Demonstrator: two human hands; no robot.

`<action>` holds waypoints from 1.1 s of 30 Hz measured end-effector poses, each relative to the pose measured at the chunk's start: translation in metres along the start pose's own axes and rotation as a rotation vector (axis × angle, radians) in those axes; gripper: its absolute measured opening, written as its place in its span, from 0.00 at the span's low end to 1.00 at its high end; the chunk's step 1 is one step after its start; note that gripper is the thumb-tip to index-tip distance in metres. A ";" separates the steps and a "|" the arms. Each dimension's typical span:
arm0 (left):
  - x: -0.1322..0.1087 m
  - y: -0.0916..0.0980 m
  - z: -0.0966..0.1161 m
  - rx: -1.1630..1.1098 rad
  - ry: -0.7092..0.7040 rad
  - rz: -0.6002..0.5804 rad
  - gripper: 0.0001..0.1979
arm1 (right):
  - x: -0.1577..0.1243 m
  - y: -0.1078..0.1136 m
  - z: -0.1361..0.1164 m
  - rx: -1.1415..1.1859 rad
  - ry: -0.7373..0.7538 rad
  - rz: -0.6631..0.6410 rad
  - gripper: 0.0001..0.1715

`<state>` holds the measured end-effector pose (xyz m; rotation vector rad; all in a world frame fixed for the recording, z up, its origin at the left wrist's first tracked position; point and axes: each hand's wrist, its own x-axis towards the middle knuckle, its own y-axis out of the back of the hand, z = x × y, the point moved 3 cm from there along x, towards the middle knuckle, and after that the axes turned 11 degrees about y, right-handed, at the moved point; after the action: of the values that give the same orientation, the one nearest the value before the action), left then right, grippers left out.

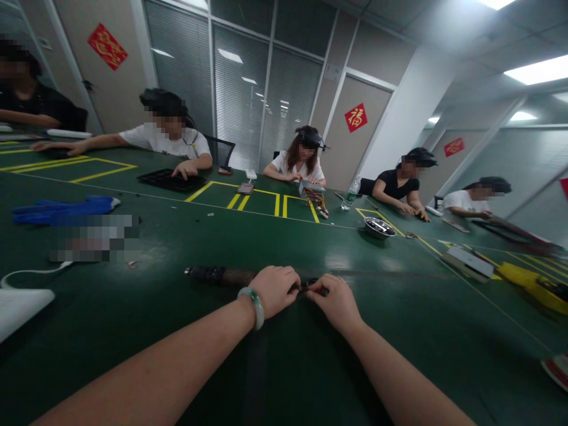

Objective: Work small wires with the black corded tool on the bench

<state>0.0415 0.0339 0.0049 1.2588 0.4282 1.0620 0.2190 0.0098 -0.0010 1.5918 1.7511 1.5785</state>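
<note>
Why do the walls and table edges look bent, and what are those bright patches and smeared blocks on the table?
Head view: a wide lens bows the walls and stretches the forearms; the white ceiling light panels glare off the dark green table; the blocky patches are pixelation, not focus blur; the left hand and right hand on the long dark rod are sharp.
</note>
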 end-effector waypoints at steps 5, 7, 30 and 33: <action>0.000 0.002 0.001 -0.008 0.010 0.007 0.05 | 0.000 -0.003 0.002 0.029 -0.026 0.000 0.05; 0.000 0.000 0.001 -0.008 0.015 0.008 0.05 | 0.001 -0.004 0.002 0.029 -0.021 0.002 0.05; 0.002 0.004 0.004 0.017 0.001 -0.027 0.05 | 0.018 -0.011 0.003 -0.099 0.259 -0.116 0.05; 0.002 0.005 0.004 0.014 0.016 -0.035 0.08 | 0.020 -0.016 0.004 -0.103 0.266 -0.172 0.07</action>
<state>0.0434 0.0331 0.0107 1.2519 0.4692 1.0421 0.2068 0.0316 -0.0073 1.1939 1.8457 1.8279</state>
